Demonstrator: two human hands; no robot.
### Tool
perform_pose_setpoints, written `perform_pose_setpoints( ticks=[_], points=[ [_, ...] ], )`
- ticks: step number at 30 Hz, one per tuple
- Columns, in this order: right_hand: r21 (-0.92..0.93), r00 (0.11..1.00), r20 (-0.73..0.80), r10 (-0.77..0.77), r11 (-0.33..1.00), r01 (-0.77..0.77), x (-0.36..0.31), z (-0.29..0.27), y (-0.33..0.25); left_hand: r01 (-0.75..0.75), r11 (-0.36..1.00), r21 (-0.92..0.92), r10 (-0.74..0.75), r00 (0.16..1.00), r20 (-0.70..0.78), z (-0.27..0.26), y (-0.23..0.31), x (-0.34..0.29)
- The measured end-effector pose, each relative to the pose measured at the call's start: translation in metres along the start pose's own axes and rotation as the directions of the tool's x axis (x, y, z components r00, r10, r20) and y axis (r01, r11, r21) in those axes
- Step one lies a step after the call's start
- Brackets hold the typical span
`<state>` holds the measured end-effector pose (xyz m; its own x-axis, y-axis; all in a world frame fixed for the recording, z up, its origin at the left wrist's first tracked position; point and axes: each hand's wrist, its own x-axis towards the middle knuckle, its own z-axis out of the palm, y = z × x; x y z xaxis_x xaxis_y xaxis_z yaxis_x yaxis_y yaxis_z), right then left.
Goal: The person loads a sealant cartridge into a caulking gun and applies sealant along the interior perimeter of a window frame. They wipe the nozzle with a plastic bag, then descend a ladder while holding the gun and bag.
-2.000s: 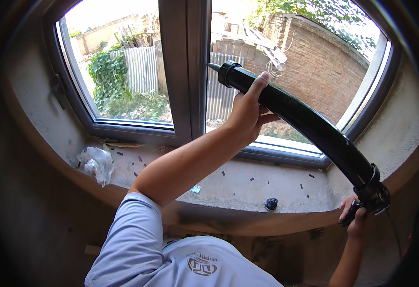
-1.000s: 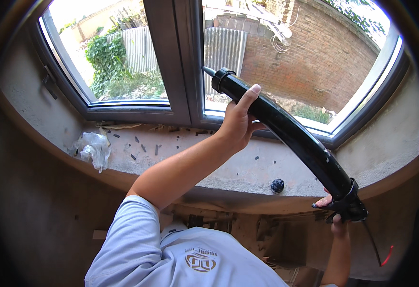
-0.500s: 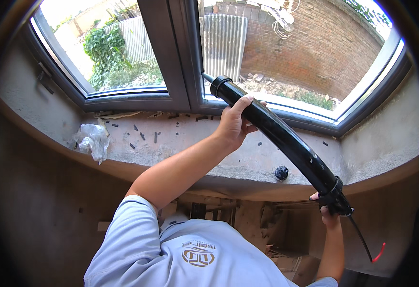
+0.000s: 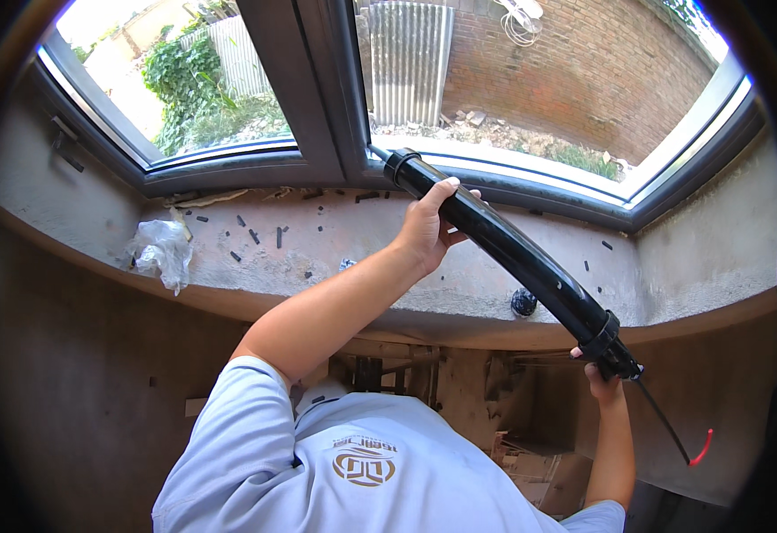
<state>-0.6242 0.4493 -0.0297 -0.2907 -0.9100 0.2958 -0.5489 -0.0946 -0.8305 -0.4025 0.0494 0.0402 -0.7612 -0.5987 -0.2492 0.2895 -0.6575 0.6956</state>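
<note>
A long black caulking gun (image 4: 517, 255) slants across the view, its nozzle pointing up and left. My left hand (image 4: 428, 224) wraps round the front of the barrel, just behind the collar. At the rear, my right hand (image 4: 603, 380) is closed about the handle, which is partly hidden. The thin nozzle tip reaches the inner edge of the dark window frame (image 4: 346, 107), close to the lower left corner of the right pane. Behind the gun, a plunger rod (image 4: 664, 424) with a bent red end sticks out.
Below the window runs a rough sill (image 4: 317, 266) strewn with small black pieces. A crumpled clear plastic bag (image 4: 163, 253) lies at its left, and a round black cap-like object (image 4: 523, 302) near its front edge. Planks and debris show beneath.
The nozzle tip has slid down along the frame edge toward the pane's lower corner. The gun's rear end and my right hand have risen slightly. Both hands keep their hold.
</note>
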Motion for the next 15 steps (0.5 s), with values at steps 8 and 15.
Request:
perform_pose_setpoints(
  ticks=[8, 15],
  points=[
    [0.06, 0.988, -0.108, 0.109, 0.993, -0.103, 0.008, 0.011, -0.015, 0.022, 0.999, -0.03, -0.024, 0.998, -0.066, -0.01, -0.014, 0.006],
    [-0.274, 0.993, 0.051, -0.103, 0.955, 0.113, 0.041, -0.007, -0.065, 0.051, 0.998, -0.046, -0.054, 0.997, -0.056, -0.007, -0.007, 0.001]
  ],
)
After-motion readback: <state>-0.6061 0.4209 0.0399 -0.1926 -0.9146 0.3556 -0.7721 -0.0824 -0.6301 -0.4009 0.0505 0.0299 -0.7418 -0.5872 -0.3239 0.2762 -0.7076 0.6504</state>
